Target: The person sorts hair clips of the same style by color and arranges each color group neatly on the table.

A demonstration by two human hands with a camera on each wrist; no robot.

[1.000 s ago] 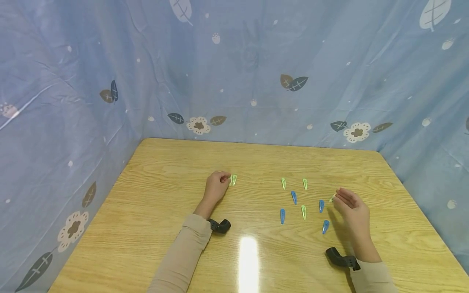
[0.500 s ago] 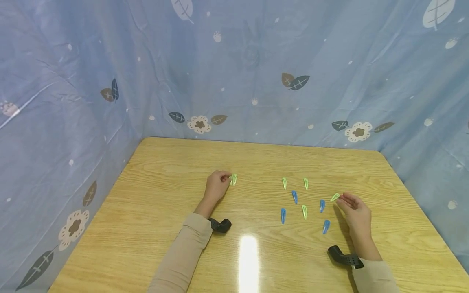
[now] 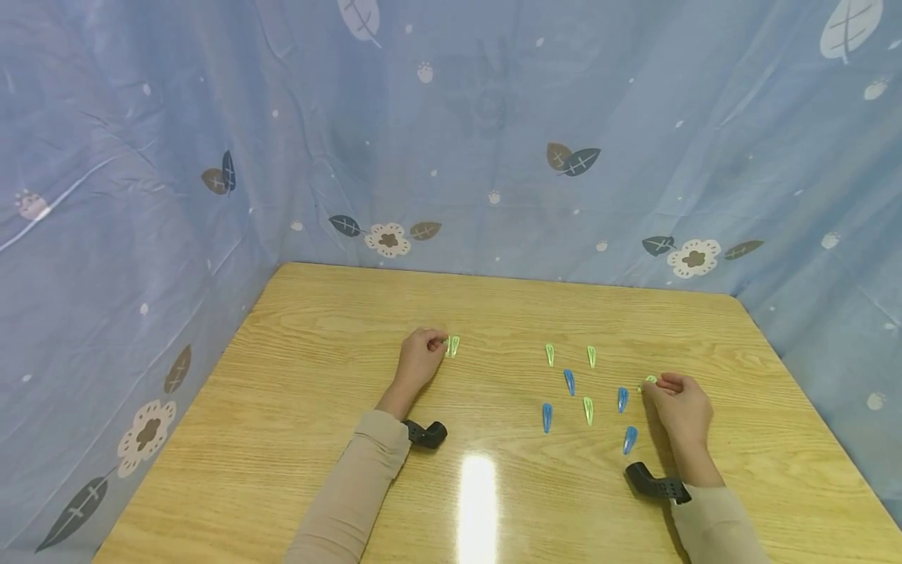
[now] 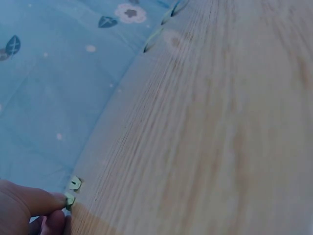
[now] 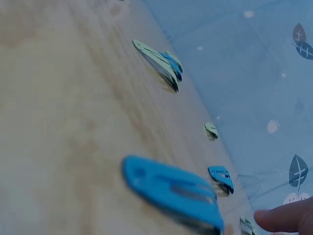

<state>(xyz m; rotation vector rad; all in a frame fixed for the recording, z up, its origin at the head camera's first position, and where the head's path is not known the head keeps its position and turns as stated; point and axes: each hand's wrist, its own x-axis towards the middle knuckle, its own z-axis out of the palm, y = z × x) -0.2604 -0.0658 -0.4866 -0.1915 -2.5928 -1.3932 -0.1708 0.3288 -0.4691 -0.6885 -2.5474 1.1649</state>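
Observation:
In the head view my left hand [image 3: 421,356] is at the left group of clips, where two light green snap hair clips stand side by side. Its thumb and finger pinch the nearer green clip [image 4: 69,199], and the other green clip [image 4: 75,183] lies just beyond. Over on the right, my right hand [image 3: 682,407] has thumb and fingers bent at a light green hair clip [image 3: 650,381], partly covered by them. One fingertip [image 4: 57,199] shows on the left clip. Close to the right hand lie a blue hair clip [image 3: 623,399] and a second blue clip [image 3: 630,439].
Between the hands, more clips lie spread on the wooden table [image 3: 317,470]: green ones [image 3: 550,355], [image 3: 591,356] lie farther back, a green clip [image 3: 588,410] nearer, and blue clips [image 3: 569,381] among them. A patterned blue cloth [image 3: 465,157] hangs behind and beside the table.
The right hand's fingers have shifted over the green clip, which now shows less than half a second ago and has turned since one second ago. My left hand holds its place.

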